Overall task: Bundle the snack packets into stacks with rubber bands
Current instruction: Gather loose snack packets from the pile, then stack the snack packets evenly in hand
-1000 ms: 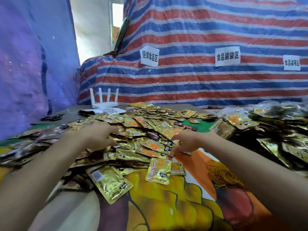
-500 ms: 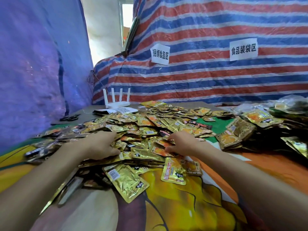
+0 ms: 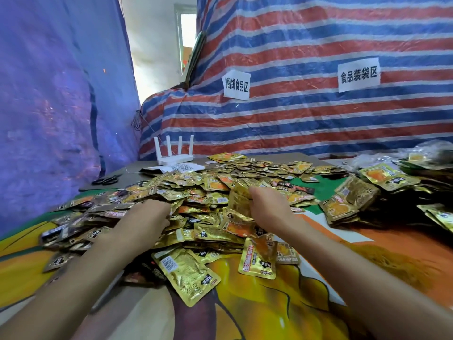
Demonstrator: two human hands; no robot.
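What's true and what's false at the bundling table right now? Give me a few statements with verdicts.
1. The right hand grips a gold snack packet raised on edge over the packet pile. True.
2. The left hand holds the scissors. False: the left hand rests in the packet pile, fingers hidden; the scissors lie apart beyond it.
3. A white router with four upright antennas stands behind the pile. True.
4. The tarp behind the table is plain green. False: the tarp is striped red, blue and white.

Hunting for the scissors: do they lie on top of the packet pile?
No, the scissors lie on bare table beside the packet pile.
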